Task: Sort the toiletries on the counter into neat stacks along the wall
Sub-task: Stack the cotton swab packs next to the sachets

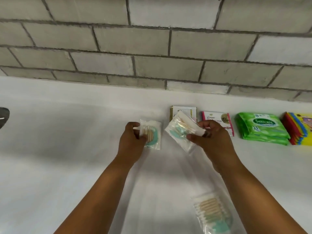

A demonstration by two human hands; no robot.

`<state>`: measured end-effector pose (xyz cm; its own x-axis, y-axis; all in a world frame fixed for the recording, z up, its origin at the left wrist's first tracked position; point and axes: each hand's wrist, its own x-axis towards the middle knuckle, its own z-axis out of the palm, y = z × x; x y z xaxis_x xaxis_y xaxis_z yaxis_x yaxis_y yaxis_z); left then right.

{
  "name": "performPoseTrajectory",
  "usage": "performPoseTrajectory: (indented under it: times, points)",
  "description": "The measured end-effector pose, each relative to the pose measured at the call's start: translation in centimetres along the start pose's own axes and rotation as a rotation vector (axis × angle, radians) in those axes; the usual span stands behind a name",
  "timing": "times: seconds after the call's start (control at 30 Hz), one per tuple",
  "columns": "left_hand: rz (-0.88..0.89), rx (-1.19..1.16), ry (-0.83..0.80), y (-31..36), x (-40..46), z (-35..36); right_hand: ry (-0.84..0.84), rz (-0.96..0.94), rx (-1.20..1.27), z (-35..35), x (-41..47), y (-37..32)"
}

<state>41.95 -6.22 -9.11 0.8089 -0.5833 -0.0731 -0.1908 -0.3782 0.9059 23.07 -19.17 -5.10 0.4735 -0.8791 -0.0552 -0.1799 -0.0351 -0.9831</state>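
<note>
Each grip pinches a cotton-swab packet, left grip holding one packet on the bench, right grip lifting another; slick plastic could slip.

This looks like a plain washroom or utility corner in a home. A smooth white counter runs along a wall of bare grey concrete blocks with dark mortar joints. Toiletries line the far side: pink Dove sachets, green Sanicare wipe packs, and clear packets of wooden cotton swabs nearer.
</note>
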Motion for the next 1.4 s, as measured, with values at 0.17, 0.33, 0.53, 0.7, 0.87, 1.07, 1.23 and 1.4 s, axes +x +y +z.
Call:
performPoseTrajectory:
  times: [0.17, 0.33, 0.53, 0.7, 0.87, 1.07, 1.23, 1.4]
  points:
    - [0.040, 0.090, 0.029, 0.3, 3.0, 1.7, -0.013, 0.027, 0.025, -0.5, 0.5, 0.7]
    - [0.085, 0.225, 0.040, 0.3, 5.3, 3.0, -0.020, -0.027, -0.130, -1.0, 1.1, 0.9]
    - [0.109, 0.358, 0.111, 0.6, 5.6, 3.4, -0.042, -0.055, -0.207, -0.3, 1.3, -0.2]
    - [0.367, 0.177, -0.005, 2.8, 3.0, 1.7, -0.233, -0.137, -0.427, 0.4, 2.1, -1.2]
    - [0.240, 0.052, -0.496, 3.4, 0.9, 0.0, -0.325, -0.182, -0.432, 1.6, 3.2, -2.1]
    - [0.045, -0.236, -0.193, 2.2, 2.6, -0.7, -0.123, -0.285, -0.519, 3.1, 3.5, -1.4]
    - [-0.081, -0.253, -0.035, 1.3, 4.8, 0.1, -0.084, -0.359, -0.627, 3.9, 3.0, 0.0]
    - [-0.051, 0.042, 0.065, 0.3, 6.1, 2.1, -0.082, -0.346, -0.624, 3.5, 1.6, 1.1]
